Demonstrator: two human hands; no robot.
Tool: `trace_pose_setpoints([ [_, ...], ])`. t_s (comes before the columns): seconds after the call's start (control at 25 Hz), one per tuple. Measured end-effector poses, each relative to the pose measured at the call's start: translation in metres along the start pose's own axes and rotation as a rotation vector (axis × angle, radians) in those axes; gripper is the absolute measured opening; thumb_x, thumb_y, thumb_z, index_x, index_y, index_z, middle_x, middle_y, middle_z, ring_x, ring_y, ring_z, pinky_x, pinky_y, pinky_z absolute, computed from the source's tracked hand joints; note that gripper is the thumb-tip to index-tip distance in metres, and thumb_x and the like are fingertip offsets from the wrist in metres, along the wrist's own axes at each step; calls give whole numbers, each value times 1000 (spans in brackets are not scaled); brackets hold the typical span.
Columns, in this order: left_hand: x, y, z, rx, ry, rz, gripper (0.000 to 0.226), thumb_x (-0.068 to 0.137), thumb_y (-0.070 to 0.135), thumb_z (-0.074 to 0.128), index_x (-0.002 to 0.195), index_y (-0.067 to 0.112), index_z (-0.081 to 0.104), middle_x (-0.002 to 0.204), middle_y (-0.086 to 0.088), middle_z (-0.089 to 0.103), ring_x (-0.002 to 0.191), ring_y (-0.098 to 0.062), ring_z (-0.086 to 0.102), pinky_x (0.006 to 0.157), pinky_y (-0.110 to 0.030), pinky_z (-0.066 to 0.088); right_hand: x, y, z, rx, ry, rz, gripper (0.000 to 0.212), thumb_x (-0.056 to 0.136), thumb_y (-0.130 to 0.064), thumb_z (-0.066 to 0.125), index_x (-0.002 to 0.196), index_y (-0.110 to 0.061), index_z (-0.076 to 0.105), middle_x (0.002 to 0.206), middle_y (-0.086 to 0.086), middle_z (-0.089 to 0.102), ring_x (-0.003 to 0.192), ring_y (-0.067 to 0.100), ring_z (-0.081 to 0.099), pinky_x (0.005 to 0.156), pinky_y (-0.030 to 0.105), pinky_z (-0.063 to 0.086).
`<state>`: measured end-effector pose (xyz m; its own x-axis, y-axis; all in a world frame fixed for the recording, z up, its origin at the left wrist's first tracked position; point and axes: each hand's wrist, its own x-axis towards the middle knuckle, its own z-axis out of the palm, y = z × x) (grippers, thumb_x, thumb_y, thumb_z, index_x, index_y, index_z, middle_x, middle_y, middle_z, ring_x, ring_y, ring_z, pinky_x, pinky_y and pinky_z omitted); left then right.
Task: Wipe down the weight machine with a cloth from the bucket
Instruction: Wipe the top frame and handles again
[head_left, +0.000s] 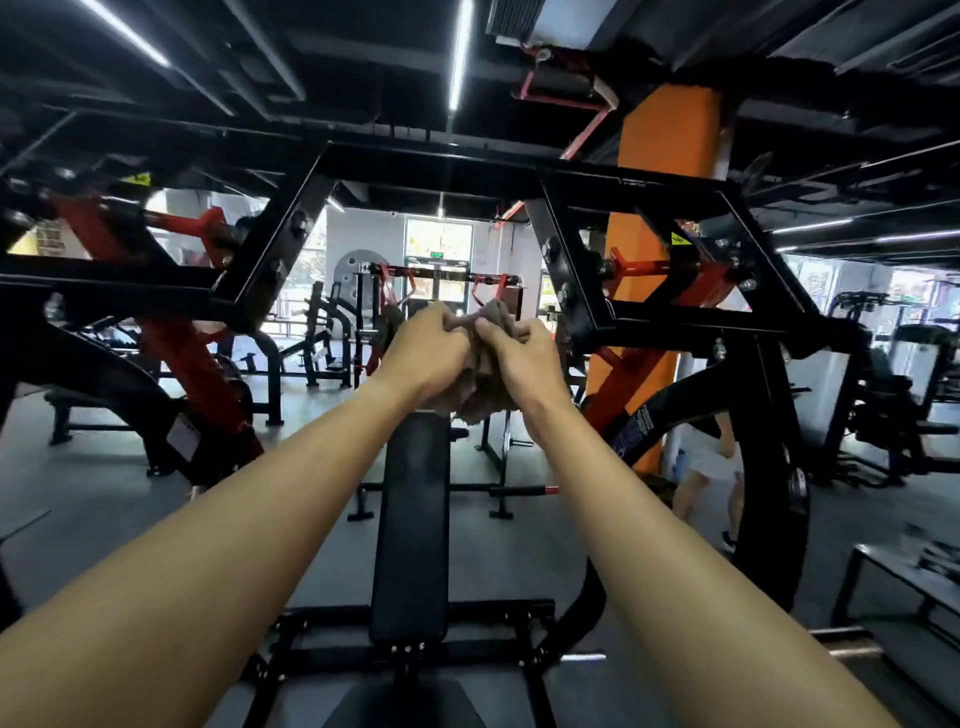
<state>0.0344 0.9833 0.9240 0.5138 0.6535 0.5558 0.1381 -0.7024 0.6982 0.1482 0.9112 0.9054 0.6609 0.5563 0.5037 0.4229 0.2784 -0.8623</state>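
Observation:
A brownish-grey cloth is bunched between both my hands, held out in front of me at arm's length. My left hand grips its left side with curled fingers. My right hand grips its right side. The cloth's lower part hangs down below my hands. The weight machine stands around me: a black frame overhead with red lever arms at both sides, and a black padded back pad below my hands. No bucket is in view.
An orange pillar rises behind the machine on the right. A person in light shorts stands by its foot. More gym machines fill the floor beyond. A low bench sits at the right edge.

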Motion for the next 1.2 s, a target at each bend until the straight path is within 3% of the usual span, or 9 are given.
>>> trace_pose_setpoints([
  [0.12, -15, -6, 17, -9, -109, -107, 17, 98, 27, 49, 107, 13, 51, 109, -14, 65, 89, -23, 57, 68, -36, 39, -13, 24, -23, -31, 64, 6, 37, 95, -23, 71, 78, -22, 38, 74, 1, 41, 70, 18, 42, 66, 34, 38],
  [0.28, -42, -6, 52, 39, -301, -121, 80, 78, 83, 60, 119, 16, 46, 104, 3, 62, 93, -13, 60, 68, -31, 41, -30, 51, -59, -55, 52, 86, 18, 102, -24, 61, 91, -18, 47, 82, 6, 56, 74, 21, 56, 66, 34, 49],
  [0.48, -56, 19, 123, 34, -411, -83, 83, 74, 86, 59, 120, 18, 48, 105, 8, 60, 91, -4, 57, 67, -25, 42, -36, 83, -137, 9, 32, 245, 24, 94, -22, 51, 99, -3, 64, 91, 22, 72, 68, 24, 66, 54, 27, 51],
  [0.56, -64, 38, 166, 30, -492, -63, 81, 78, 83, 59, 124, 17, 47, 105, 9, 59, 92, -3, 57, 68, -24, 43, -39, 97, -183, -6, 96, 266, 12, 92, -12, 54, 87, -11, 65, 87, 15, 70, 76, 24, 65, 66, 30, 52],
  [0.76, -70, 80, 277, 17, -493, -3, 59, 82, 72, 67, 95, 16, 53, 81, 2, 58, 74, -16, 55, 67, -32, 42, -40, 125, -292, 45, 105, 248, 31, 80, 14, 58, 76, -15, 67, 87, 14, 69, 84, 22, 64, 81, 33, 51],
  [0.84, -72, 93, 314, -50, -520, 7, 52, 83, 64, 73, 91, 16, 57, 76, 0, 58, 69, -13, 54, 65, -28, 42, -35, 132, -331, -7, 102, 226, 32, 77, 14, 59, 75, -17, 68, 87, 10, 71, 83, 18, 64, 80, 32, 52],
  [0.96, -73, 106, 354, -133, -517, 10, 25, 88, 29, 81, 99, 15, 63, 88, -2, 67, 77, -10, 61, 72, -23, 48, -26, 141, -373, -109, 113, 179, 37, 76, 10, 59, 67, -24, 70, 75, -13, 69, 82, 11, 63, 80, 28, 50],
  [1.04, -68, 108, 371, -164, -450, -27, 11, 88, 11, 77, 94, 15, 68, 85, 0, 69, 77, -11, 62, 76, -26, 49, -20, 149, -386, -177, 166, 154, 36, 79, 7, 55, 64, -24, 68, 72, -13, 67, 79, 9, 60, 79, 28, 48],
  [1.2, -54, 101, 378, -73, -264, -4, 29, 84, -1, 54, 80, 27, 60, 78, 2, 63, 66, -15, 57, 60, -25, 42, -12, 157, -392, -274, 185, 32, 27, 84, 3, 57, 75, -21, 66, 79, -7, 65, 78, 7, 58, 79, 26, 46],
])
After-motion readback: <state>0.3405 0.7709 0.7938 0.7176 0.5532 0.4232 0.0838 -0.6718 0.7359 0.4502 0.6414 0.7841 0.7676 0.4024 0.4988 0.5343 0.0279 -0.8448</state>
